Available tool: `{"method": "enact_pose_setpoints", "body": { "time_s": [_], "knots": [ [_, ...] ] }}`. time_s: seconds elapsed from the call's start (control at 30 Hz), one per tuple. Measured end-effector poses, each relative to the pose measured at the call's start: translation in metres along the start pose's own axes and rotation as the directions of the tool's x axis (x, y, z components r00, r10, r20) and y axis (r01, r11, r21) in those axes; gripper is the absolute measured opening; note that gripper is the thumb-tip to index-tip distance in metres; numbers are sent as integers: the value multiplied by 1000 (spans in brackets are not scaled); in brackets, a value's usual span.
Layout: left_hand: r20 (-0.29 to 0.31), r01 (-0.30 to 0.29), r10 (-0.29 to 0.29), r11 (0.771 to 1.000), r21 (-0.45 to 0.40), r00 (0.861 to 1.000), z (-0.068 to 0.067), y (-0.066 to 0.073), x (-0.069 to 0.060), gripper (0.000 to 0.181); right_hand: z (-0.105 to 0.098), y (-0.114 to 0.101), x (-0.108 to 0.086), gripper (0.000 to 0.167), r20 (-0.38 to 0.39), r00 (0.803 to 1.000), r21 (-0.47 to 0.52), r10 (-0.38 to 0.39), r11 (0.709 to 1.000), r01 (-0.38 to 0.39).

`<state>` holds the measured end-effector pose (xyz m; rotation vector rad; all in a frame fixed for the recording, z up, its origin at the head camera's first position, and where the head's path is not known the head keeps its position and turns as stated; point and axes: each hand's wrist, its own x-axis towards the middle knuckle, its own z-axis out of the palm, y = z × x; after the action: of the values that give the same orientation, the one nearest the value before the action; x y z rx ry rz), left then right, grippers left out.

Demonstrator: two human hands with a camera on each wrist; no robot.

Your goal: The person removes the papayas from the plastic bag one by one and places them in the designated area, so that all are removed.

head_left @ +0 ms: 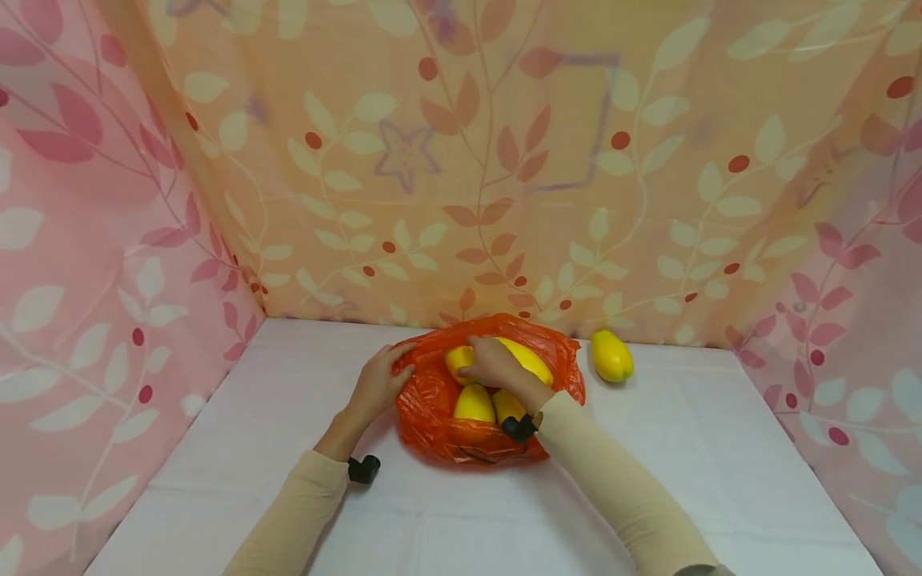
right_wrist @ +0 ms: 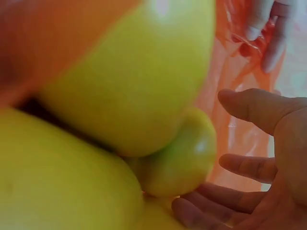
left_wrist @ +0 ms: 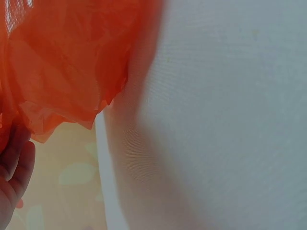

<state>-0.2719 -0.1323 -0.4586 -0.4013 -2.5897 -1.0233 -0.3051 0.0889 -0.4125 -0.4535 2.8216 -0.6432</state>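
Note:
An orange-red plastic bag point(head_left: 432, 432) lies with its mouth spread and several yellow fruits point(head_left: 474, 404) inside. My left hand point(head_left: 378, 380) grips the bag's left rim between thumb and fingers; in the left wrist view, fingers point(left_wrist: 17, 163) meet the bag's edge point(left_wrist: 67, 62). Inside the mouth is my right hand point(head_left: 499, 366), over the fruits. The right wrist view shows this hand point(right_wrist: 268, 163) with its fingers spread apart, the lower fingertips at a small yellow-green fruit point(right_wrist: 184, 160). Larger yellow fruits point(right_wrist: 139, 81) fill the left of that view.
One more yellow fruit point(head_left: 612, 357) lies on the white table point(head_left: 252, 432), right of the bag. Behind the table hangs a yellow-orange leaf-patterned cloth point(head_left: 533, 232), with pink patterned cloths point(head_left: 94, 280) at both sides.

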Motion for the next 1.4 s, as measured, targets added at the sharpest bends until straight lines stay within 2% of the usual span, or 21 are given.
{"method": "enact_pose_setpoints", "body": {
  "time_s": [0.2,0.3,0.5,0.63,0.77,1.03,1.4],
  "knots": [
    [-8,-4,4,1000,3,1000,0,-1,1,39,12,-2,7,60,-19,1000,-95,-22,995,20],
    [-10,0,0,1000,3,1000,0,-1,1,39,16,-4,10,59,-30,999,-99,-21,995,18],
    [-17,-5,5,1000,1,1000,1,0,-1,39,25,-7,12,73,-55,998,-88,-4,996,-1],
    [-18,1,-1,1000,2,1000,0,1,-1,39,28,-7,11,71,-93,996,-45,-5,999,1],
    [-6,2,-2,1000,-4,1000,0,1,0,38,23,-7,8,69,-102,994,37,31,999,-27],
    [1,11,-11,1000,-10,1000,0,2,1,38,7,-6,2,72,-31,997,109,74,992,-70],
    [-13,-15,15,1000,-8,1000,0,3,1,39,-8,0,-2,65,1,998,186,55,981,-55]
  ]
}}
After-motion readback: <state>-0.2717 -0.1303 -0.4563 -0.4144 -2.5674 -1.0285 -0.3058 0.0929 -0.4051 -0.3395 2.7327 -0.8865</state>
